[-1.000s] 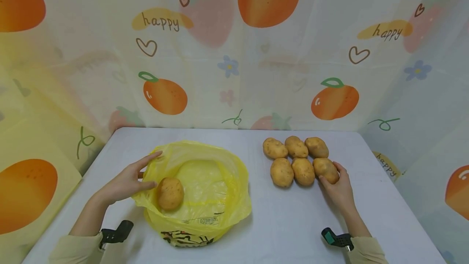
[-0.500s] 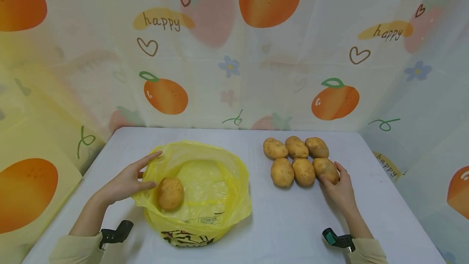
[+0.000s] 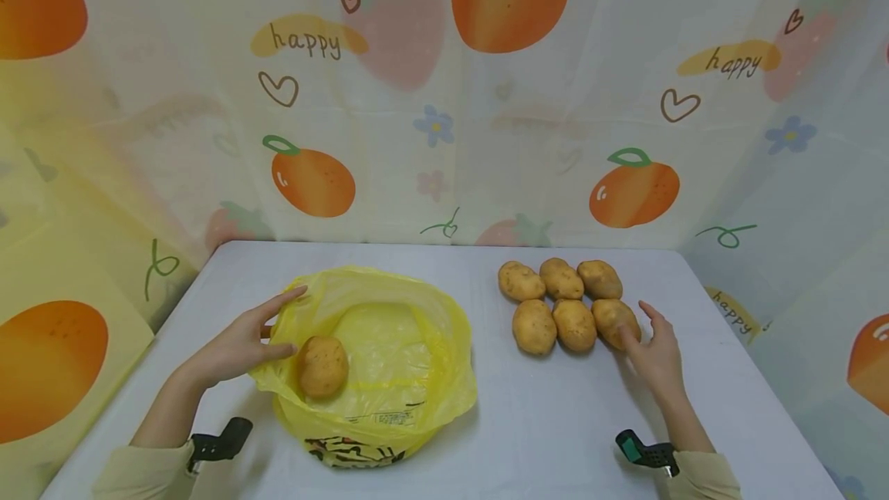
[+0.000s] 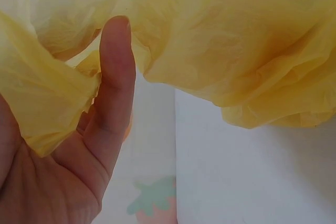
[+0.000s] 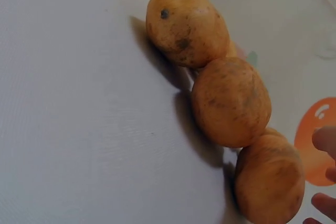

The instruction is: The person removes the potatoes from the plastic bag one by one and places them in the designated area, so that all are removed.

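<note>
A yellow plastic bag (image 3: 389, 346) stands on the table at left centre, its mouth wide. One potato (image 3: 322, 366) lies inside, near the left wall. My left hand (image 3: 232, 342) holds the bag's left rim. In the left wrist view, the film (image 4: 47, 93) runs between the thumb side and the fingers of that hand. Several potatoes (image 3: 574, 325) sit in two rows at right. My right hand (image 3: 656, 353) is beside the front right potato (image 3: 613, 321), fingers spread and loosely bent, holding nothing. In the head view, its thumb overlaps that potato; contact is unclear.
A white-covered table (image 3: 528, 423) carries everything. Behind it hangs a curtain (image 3: 444, 176) printed with fruit. Each wrist wears a small black camera, the left one (image 3: 222, 438) near the bag and the right one (image 3: 646, 450) near the table's front.
My right hand was gripping the front right potato and has loosened, drawing slightly right with its fingers apart. That potato stays in its row. The left hand and the bag hold still.
</note>
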